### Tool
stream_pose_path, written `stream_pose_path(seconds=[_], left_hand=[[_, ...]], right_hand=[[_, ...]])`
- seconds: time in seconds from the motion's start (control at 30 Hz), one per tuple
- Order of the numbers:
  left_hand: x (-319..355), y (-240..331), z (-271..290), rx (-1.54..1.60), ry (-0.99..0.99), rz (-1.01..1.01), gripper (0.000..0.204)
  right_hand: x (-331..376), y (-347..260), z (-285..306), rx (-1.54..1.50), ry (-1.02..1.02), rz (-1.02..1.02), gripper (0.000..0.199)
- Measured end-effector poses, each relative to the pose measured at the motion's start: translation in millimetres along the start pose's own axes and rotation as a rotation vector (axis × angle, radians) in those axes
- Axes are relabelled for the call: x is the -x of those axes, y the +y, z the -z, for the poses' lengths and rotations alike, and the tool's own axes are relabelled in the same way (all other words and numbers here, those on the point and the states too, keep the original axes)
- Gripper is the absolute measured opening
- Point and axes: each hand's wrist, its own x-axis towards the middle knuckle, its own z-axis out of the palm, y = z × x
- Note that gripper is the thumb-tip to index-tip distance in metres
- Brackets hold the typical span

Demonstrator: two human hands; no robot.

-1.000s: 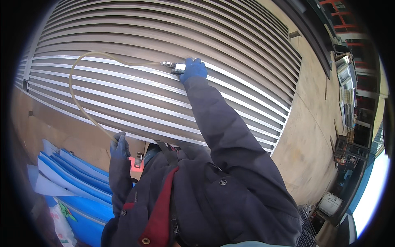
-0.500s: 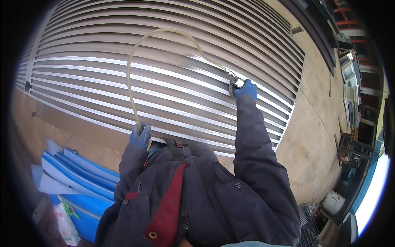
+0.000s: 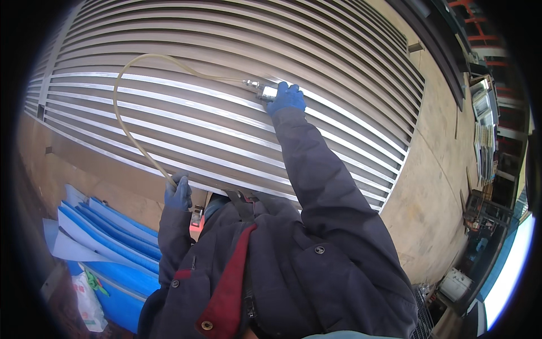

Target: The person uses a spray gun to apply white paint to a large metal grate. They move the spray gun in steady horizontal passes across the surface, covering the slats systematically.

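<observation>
My right hand [image 3: 287, 97], in a blue glove, is raised and shut on a small metal nozzle tool [image 3: 262, 90] held against the slatted metal louvre panel [image 3: 226, 51]. A pale flexible hose [image 3: 121, 116] runs from the tool, loops up and left, then drops to my left hand [image 3: 179, 193]. That hand, also in a blue glove, is shut on the hose low in front of my chest. My dark jacket with a red lining [image 3: 271, 271] fills the lower middle of the view.
Blue and white sheets [image 3: 107, 237] are stacked at the lower left beside a white plastic bag [image 3: 87, 302]. A tan wall [image 3: 435, 186] runs to the right of the louvres. Shelving and machinery [image 3: 485, 135] stand at the far right.
My right hand swung right along the slats and has now come back toward the middle. The hose loop has shifted left with it. My left hand stays low, gripping the hose.
</observation>
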Motion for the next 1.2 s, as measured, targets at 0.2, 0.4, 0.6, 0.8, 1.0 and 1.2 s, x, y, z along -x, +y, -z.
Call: stream_pose_path(seconds=[0.2,0.4,0.6,0.8,1.0,1.2], left_hand=[[2,-3,2,-0.004,-0.011,-0.010,0.027],[5,1,-35,0.029,-0.141,0.075,0.023],[-3,3,-30,0.026,-0.094,-0.002,0.024],[-11,6,9,-0.012,-0.012,-0.029,0.028],[-4,0,-7,0.054,-0.099,0.055,0.028],[-3,21,-15,0.075,-0.099,0.054,0.025]], right_hand=[[9,28,-3,0.040,0.070,-0.040,0.064],[28,98,12,-0.025,0.089,-0.238,0.072],[6,33,-1,0.061,0.004,-0.079,0.064],[-2,-9,2,0.058,-0.009,-0.037,0.062],[16,46,12,0.045,0.057,-0.184,0.067],[0,17,-1,0.093,0.040,-0.082,0.062]])
